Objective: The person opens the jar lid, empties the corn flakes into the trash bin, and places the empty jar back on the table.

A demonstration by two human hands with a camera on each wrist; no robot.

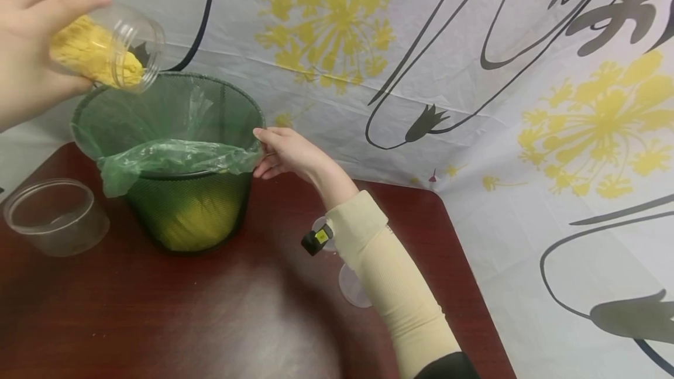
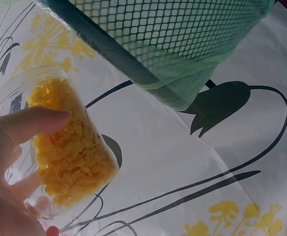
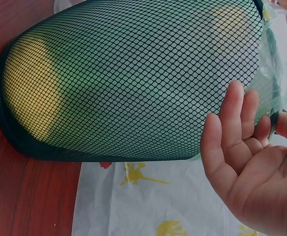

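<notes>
My left hand (image 1: 34,45) grips a clear plastic jar (image 2: 77,152) holding yellow flakes. The jar lies tilted above the back left rim of a dark mesh wastebasket (image 1: 144,209), its open mouth facing right and slightly down, with flakes heaped close to the mouth. A thin green bag (image 1: 181,157) lines the basket and folds over its front rim. Through the mesh, a yellow mass shows at the bottom. With thumb and fingers my right hand (image 3: 251,157) pinches the basket's right rim and the bag there; its other fingers lie along the mesh.
A clear round tub (image 1: 60,230) stands on the dark red table (image 1: 158,320), left of the basket. Two clear discs, one the lower disc (image 1: 354,286), lie partly under my right sleeve. Patterned cloth (image 1: 463,133) hangs close behind and to the right.
</notes>
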